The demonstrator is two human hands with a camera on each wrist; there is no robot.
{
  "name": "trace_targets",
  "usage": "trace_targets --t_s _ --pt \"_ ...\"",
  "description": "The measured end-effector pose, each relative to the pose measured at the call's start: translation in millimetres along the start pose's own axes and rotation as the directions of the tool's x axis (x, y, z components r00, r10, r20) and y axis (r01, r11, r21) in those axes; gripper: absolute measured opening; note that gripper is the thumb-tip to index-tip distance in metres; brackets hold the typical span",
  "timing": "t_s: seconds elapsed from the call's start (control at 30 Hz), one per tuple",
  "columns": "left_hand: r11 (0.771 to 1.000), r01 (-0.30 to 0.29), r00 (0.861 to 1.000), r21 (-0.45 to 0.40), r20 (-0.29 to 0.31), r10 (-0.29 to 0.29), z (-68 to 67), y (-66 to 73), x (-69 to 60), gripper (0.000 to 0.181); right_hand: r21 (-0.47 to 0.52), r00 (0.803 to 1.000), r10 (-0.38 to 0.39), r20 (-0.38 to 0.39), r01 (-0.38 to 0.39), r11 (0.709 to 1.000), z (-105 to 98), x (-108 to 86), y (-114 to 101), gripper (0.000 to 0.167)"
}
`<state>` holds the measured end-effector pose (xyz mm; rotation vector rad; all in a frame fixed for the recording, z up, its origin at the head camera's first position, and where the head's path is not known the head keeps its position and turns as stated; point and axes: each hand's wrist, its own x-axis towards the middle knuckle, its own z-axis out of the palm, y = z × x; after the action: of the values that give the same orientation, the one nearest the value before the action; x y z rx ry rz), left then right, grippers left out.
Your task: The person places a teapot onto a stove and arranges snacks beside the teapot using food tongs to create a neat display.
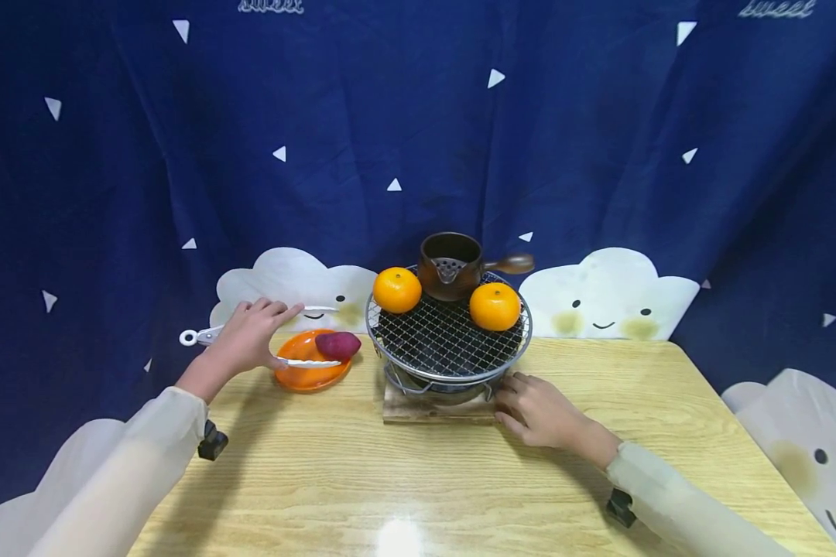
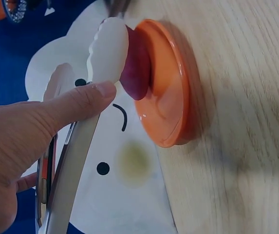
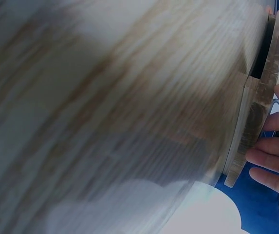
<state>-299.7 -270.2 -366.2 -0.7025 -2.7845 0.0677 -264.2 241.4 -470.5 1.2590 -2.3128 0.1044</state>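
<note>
My left hand (image 1: 251,336) holds a pair of metal tongs (image 2: 78,161) with pale scalloped tips, their arms spread apart. One tip is close beside a purple sweet potato (image 1: 337,345), though contact is hard to judge. That sweet potato lies on an orange plate (image 1: 311,381) at the left of the table. Over on the other side, my right hand (image 1: 546,410) rests its fingers against the right end of a wooden base (image 1: 425,411). On this base stands a small round grill (image 1: 446,352) with a wire mesh top.
Two oranges sit on the mesh, one orange (image 1: 397,290) at the left and another orange (image 1: 495,307) at the right. Behind them is a brown pot (image 1: 451,271), its handle pointing right. A blue curtain (image 1: 404,116) with clouds hangs behind the wooden table (image 1: 334,480).
</note>
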Motion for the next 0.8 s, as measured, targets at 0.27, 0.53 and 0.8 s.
trace_targets --t_s 0.27,0.53,0.8 --pt "1.000 0.005 1.000 0.015 0.025 -0.005 8.0 0.7 2.6 0.101 0.011 1.000 0.008 0.015 -0.008 1.000 0.9 -0.3 0.4 0.013" --pt "0.999 0.003 1.000 0.033 0.029 -0.004 15.6 0.5 4.4 0.098 0.012 0.999 0.022 0.027 -0.022 1.000 0.7 -0.9 -0.4 0.013" --pt "0.997 -0.025 1.000 0.078 0.007 0.025 22.1 0.3 6.5 0.093 0.014 0.999 0.026 0.023 -0.026 1.000 -0.5 -1.0 -1.5 0.014"
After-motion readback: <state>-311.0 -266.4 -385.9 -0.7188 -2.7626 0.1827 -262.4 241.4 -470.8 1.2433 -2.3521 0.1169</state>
